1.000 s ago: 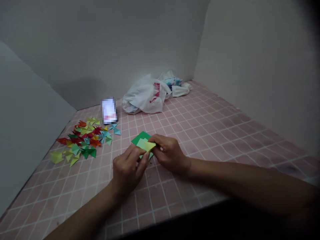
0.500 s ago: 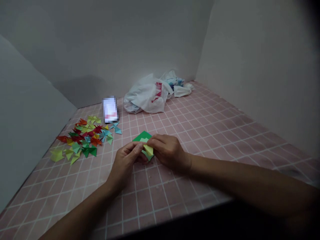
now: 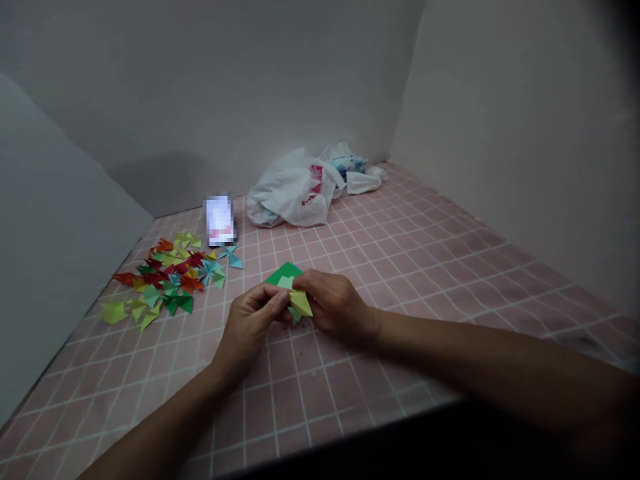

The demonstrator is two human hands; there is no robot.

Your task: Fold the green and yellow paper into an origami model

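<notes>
Two-handed hold: the left hand [image 3: 245, 330] is closed to a pinch, thumb uppermost, on the yellow folded paper [image 3: 301, 305]; the right hand [image 3: 345, 308] is curled shut at its other side, fingertips partly hidden.
Reason for grip: probably one side steadies the small piece while the other works its creases.
Yellow paper: matte, thin, pointed at its lower end, held over the sheets.
Green sheets [image 3: 281, 273]: dark and flat, with pale green sheets [image 3: 287, 283] on top, seemingly kept close for reach.
Folded pieces [image 3: 173, 272]: sharp-cornered, many-coloured, loosely heaped on the left, likely leaving working room.
Phone [image 3: 220, 219]: lit and tilted up, presumably for viewing.
Plastic bag [image 3: 295, 193]: white, crumpled, at the back.
Worktop [image 3: 410, 253]: pink, grid-patterned.
</notes>
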